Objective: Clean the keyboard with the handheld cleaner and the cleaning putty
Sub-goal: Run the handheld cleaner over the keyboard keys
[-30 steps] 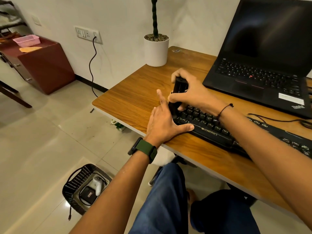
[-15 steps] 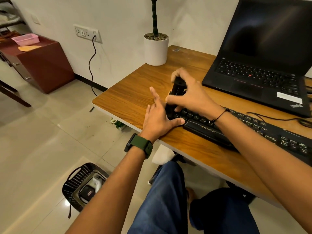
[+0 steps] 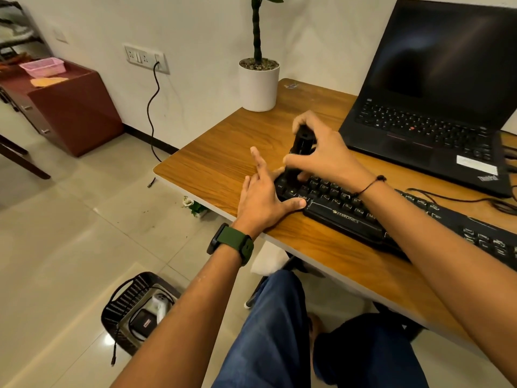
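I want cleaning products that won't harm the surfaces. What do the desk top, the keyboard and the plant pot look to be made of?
Desk top: wood-grain laminate, probably; streaky brown grain, soft sheen, pale edge band.
Keyboard: black plastic, matte, with printed white legends.
Plant pot: smooth matte white; ceramic or plastic, I cannot tell which.
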